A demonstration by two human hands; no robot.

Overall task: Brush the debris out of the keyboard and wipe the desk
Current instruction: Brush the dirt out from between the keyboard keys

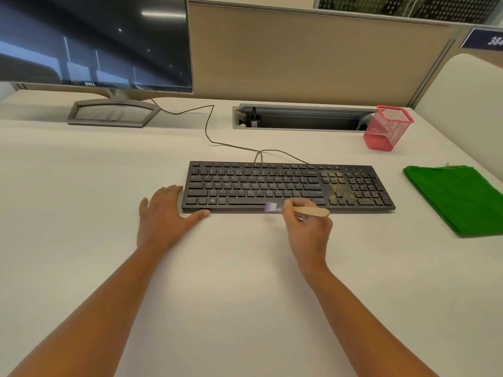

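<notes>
Brush point(313, 211) pinched in right grip point(307, 229), bristles at front edge of keyboard point(258, 186) by the space bar. Left grip point(163, 210) flat and open on desk point(245, 281), against keyboard's left corner. Debris point(340, 186) over number pad, right of bristles. Likely faults: grains driven deeper between keys by hard strokes; grains flicked onto cloth point(457, 197).

Our left hand point(166, 213) lies flat, palm down, with fingers straight and thumb spread wide. Our right hand point(307, 229) pinches a brush point(315, 211) in curled fingers. Both bare forearms reach forward.
</notes>
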